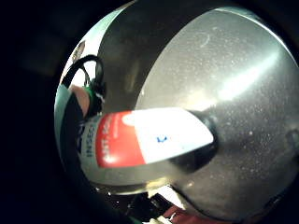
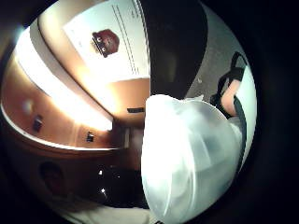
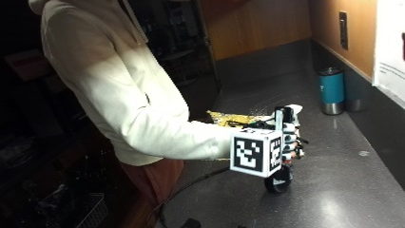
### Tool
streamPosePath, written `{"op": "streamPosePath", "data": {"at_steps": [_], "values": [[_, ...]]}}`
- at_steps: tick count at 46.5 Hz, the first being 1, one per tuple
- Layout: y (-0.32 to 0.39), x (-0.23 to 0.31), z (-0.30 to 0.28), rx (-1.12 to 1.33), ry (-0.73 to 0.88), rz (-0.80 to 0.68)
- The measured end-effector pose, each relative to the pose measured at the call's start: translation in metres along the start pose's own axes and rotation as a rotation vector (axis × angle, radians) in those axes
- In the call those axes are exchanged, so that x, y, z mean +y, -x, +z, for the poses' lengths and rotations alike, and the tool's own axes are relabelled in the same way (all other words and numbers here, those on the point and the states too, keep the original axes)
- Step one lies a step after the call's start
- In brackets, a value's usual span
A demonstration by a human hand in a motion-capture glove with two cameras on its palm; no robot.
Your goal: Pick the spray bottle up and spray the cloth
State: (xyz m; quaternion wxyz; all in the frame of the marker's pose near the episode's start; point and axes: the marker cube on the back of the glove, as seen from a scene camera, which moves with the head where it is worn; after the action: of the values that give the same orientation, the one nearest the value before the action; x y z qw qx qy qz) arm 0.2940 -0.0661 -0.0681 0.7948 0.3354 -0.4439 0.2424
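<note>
In the outside view my gloved right hand grips the spray bottle upright over the dark countertop, with the white nozzle head sticking up above the fingers. The bottle's dark base is at or just above the counter; I cannot tell which. The red and white label fills the little finger side palm view, and the pale translucent body fills the thumb side view. A yellow cloth lies flat on the counter just behind the hand, towards the person.
A teal tumbler stands at the back of the counter by the wall. A printed sheet and a socket are on the wooden wall. The counter's front edge runs beside the person's hip.
</note>
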Motion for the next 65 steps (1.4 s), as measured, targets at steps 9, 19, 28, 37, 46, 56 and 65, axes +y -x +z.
{"op": "streamPosePath", "data": {"at_steps": [9, 19, 28, 37, 46, 56, 65], "values": [[0.044, 0.028, 0.037, 0.427, 0.394, -0.238], [0.111, 0.07, 0.084, 0.795, 0.663, -0.391], [0.133, 0.109, 0.133, 1.127, 0.78, -0.454], [0.143, 0.145, 0.178, 1.4, 0.858, -0.519], [0.133, 0.169, 0.212, 1.671, 0.851, -0.52], [0.131, 0.177, 0.225, 1.668, 0.816, -0.489], [0.172, 0.189, 0.232, 1.465, 0.701, -0.561]]}}
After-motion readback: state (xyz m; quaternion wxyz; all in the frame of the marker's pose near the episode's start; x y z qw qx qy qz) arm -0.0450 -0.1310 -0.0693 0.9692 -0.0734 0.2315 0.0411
